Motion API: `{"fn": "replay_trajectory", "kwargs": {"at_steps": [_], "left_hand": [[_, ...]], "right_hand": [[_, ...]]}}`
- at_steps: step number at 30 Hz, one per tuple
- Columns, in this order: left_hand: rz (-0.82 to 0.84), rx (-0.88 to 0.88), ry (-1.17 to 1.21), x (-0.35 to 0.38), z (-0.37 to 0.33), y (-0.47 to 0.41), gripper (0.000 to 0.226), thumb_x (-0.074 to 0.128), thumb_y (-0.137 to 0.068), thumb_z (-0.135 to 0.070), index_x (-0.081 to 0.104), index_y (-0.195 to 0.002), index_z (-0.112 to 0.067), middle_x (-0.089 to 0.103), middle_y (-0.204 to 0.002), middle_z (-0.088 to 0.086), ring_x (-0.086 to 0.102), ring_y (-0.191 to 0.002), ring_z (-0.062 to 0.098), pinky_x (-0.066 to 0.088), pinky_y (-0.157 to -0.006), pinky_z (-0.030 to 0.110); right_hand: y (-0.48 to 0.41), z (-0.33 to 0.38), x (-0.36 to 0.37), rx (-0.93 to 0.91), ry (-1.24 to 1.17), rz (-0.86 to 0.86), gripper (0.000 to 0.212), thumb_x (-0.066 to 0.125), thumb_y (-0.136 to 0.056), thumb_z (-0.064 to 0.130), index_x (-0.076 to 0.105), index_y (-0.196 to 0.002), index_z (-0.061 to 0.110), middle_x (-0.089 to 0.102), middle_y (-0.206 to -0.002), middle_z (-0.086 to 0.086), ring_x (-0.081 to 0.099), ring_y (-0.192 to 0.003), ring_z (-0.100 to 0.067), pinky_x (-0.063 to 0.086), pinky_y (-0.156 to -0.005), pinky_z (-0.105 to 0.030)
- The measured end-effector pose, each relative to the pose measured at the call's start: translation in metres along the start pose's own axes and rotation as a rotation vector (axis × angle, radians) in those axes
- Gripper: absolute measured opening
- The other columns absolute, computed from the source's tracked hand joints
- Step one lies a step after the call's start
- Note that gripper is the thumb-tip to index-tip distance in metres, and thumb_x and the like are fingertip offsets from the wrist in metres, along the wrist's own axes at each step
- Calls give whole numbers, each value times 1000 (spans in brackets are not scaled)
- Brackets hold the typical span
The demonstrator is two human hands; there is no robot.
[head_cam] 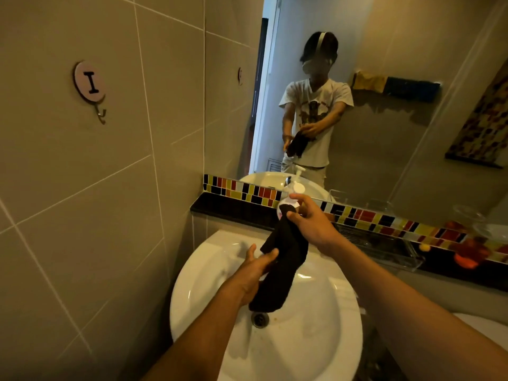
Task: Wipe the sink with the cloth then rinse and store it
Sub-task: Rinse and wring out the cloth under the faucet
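A dark cloth (283, 265) hangs stretched above the white round sink (209, 284). My right hand (310, 224) pinches its top corner, high up near the back ledge. My left hand (255, 273) grips the cloth's left edge lower down, over the basin. The cloth's bottom end dangles just above the metal drain (259, 319). The tap is hidden behind the cloth and my hands.
A white pump soap bottle (295, 188) stands on the black ledge (220, 207) behind my right hand. A clear wire basket (379, 243) sits on the ledge to the right. A wall hook (92, 89) hangs on the left tiles. The mirror (384, 92) fills the back wall.
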State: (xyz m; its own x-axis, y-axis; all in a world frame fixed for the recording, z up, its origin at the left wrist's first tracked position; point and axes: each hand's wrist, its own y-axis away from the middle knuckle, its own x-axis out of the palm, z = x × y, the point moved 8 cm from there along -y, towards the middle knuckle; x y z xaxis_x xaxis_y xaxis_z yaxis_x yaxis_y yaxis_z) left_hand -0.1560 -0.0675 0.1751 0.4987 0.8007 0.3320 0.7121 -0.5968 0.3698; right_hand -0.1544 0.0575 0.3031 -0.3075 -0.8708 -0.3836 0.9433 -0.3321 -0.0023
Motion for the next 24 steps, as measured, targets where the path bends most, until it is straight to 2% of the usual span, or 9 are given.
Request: {"fn": "replay_trajectory", "kwargs": {"at_steps": [3, 5, 7, 9, 12, 15, 17, 21, 24], "left_hand": [[72, -80, 52, 13, 2, -1, 66, 47, -94, -46, 22, -150, -22, 42, -148, 8, 35, -139, 29, 26, -113, 44], [138, -87, 118, 23, -4, 1, 47, 44, -95, -46, 48, -133, -20, 58, -129, 7, 50, -123, 27, 37, -103, 42], [131, -48, 200, 24, -13, -2, 31, 47, -95, -42, 59, -113, -20, 64, -115, 7, 57, -112, 26, 42, -99, 42], [25, 22, 238, 11, -20, -10, 31, 55, -93, -32, 56, -119, -16, 62, -122, 10, 55, -117, 29, 42, -104, 46], [-121, 47, 132, -11, -23, -19, 55, 64, -88, -25, 43, -138, -16, 49, -140, 16, 51, -124, 34, 47, -101, 50], [-187, 31, -30, -21, -21, -19, 50, 57, -94, -19, 36, -139, -28, 44, -140, 20, 54, -119, 36, 55, -88, 47], [-220, 17, -108, -23, -18, -20, 52, 52, -97, -20, 31, -142, -33, 42, -142, 18, 51, -122, 35, 52, -93, 49], [-203, -42, -173, -21, -9, -17, 62, 56, -95, -27, 22, -147, -31, 39, -146, 15, 43, -130, 33, 38, -109, 47], [-89, -126, -242, -24, 2, -11, 90, 71, -83, -10, 14, -150, -30, 38, -147, 17, 46, -129, 35, 39, -109, 48]], "right_hand": [[4, 1, -2, 60, -168, 29, 45, 51, -96, 11, 42, -134, 33, 55, -127, -10, 56, -114, -24, 54, -91, -38], [4, -1, -6, 98, -238, 35, 49, 52, -95, 10, 40, -137, 33, 60, -115, -8, 59, -105, -22, 56, -81, -33], [4, -7, -13, 141, -305, 32, 56, 57, -92, 8, 38, -139, 32, 57, -122, -8, 58, -109, -24, 55, -82, -33], [5, -13, -20, 176, -361, 41, 63, 62, -87, 4, 38, -139, 30, 54, -125, -7, 56, -113, -26, 54, -81, -34], [16, -29, -28, 234, -255, 59, 64, 62, -85, -2, 38, -138, 25, 55, -110, -1, 57, -99, -18, 51, -77, -29], [29, -64, -26, 366, -79, 135, 61, 64, -84, 1, 40, -139, 16, 52, -131, -10, 51, -119, -26, 44, -98, -36], [40, -88, -15, 458, -53, 203, 55, 63, -85, 3, 45, -136, 13, 55, -128, -11, 53, -115, -24, 43, -99, -35], [45, -114, 4, 468, 48, 201, 38, 62, -87, 2, 55, -124, 10, 65, -114, -14, 60, -108, -24, 47, -99, -35], [42, -126, 4, 435, 221, 123, 20, 57, -92, 8, 60, -111, 9, 64, -106, -17, 62, -92, -24, 52, -87, -39]]}}
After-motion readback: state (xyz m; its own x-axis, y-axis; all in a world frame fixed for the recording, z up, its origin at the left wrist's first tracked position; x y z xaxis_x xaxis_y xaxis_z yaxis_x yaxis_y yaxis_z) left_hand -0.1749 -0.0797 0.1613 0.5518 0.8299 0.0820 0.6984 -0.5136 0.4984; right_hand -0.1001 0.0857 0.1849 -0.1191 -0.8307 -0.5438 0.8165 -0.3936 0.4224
